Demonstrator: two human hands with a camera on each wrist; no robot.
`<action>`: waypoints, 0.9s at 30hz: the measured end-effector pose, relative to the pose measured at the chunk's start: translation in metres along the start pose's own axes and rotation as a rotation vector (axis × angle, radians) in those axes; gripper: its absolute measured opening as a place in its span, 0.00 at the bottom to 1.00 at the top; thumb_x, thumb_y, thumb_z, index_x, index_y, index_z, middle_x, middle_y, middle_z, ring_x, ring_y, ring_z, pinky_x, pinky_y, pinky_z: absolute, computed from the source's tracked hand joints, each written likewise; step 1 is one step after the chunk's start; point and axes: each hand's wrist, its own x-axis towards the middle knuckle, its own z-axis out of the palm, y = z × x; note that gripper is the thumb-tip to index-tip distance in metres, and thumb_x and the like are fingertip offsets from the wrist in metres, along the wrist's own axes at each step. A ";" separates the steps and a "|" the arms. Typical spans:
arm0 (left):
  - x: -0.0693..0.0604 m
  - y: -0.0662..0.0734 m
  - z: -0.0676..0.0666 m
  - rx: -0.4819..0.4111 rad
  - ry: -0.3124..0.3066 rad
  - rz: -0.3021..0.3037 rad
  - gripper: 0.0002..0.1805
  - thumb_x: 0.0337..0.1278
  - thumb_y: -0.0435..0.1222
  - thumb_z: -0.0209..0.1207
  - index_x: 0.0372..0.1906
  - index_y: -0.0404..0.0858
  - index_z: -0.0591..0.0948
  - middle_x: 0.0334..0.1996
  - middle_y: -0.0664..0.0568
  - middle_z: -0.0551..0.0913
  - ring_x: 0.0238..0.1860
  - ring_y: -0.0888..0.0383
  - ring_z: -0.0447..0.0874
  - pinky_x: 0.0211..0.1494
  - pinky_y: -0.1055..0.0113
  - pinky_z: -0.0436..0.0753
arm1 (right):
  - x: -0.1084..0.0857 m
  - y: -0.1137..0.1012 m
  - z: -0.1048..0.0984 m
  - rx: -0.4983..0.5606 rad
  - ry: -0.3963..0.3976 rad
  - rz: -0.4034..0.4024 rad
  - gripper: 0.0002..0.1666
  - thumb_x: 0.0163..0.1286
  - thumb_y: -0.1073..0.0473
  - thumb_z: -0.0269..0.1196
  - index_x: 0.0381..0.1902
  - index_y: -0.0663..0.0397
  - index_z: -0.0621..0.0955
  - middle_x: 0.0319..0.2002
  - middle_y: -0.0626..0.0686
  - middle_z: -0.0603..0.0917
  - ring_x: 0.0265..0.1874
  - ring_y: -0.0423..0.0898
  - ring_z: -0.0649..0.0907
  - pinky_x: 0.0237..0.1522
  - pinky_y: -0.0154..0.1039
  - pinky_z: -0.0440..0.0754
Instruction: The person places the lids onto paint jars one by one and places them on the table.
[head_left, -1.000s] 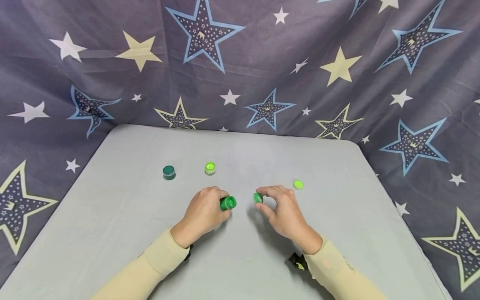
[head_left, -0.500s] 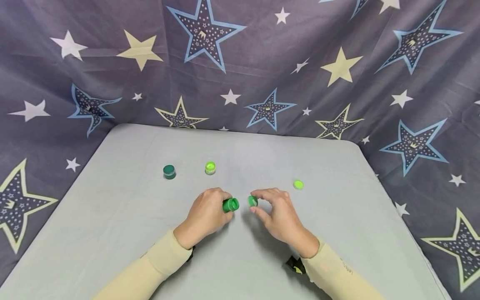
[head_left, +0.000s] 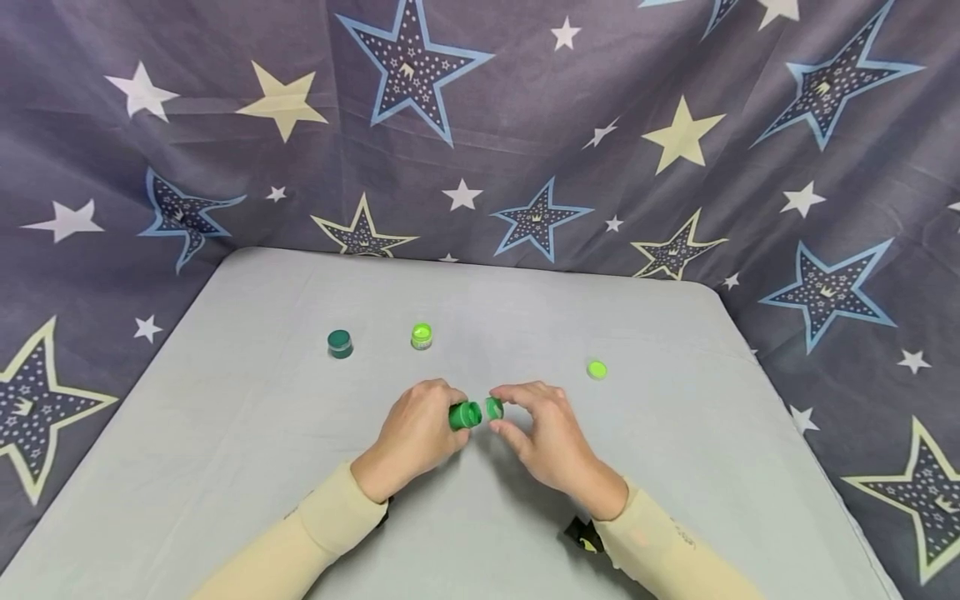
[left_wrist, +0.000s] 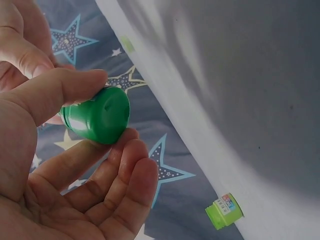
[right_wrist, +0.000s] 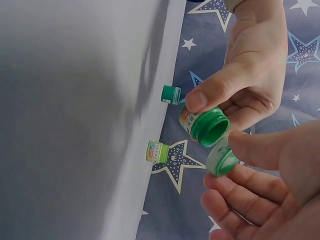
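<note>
My left hand (head_left: 416, 429) grips a small green paint jar (head_left: 463, 415) between thumb and fingers, tipped so its uncovered mouth faces right. In the right wrist view the jar (right_wrist: 205, 124) has a printed label and a threaded neck. Its green lid (head_left: 494, 407) is pinched by the thumb and fingers of my right hand (head_left: 551, 437), inner side toward the jar. The right wrist view puts the lid (right_wrist: 223, 158) right by the jar's mouth; whether they touch I cannot tell. From the left wrist, the jar's smooth base (left_wrist: 114, 116) shows and the lid is hidden.
Farther back on the grey-white table (head_left: 480, 533) stand a lidless lime-green jar (head_left: 422, 337) and a dark green jar (head_left: 340, 343) with its lid on. A lime-green lid (head_left: 597, 369) lies to the right. Behind the table hangs a star-patterned cloth (head_left: 480, 125).
My right hand has brought the green lid left, close to the jar's mouth. My left hand has shifted slightly right with the jar, turning its mouth more toward the lid.
</note>
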 end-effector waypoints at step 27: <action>-0.002 0.001 0.001 -0.002 -0.018 0.039 0.14 0.39 0.31 0.80 0.23 0.46 0.84 0.20 0.60 0.70 0.23 0.63 0.66 0.27 0.69 0.70 | -0.002 -0.004 0.011 0.024 -0.036 -0.039 0.23 0.63 0.61 0.75 0.56 0.56 0.85 0.50 0.47 0.88 0.51 0.44 0.84 0.55 0.46 0.73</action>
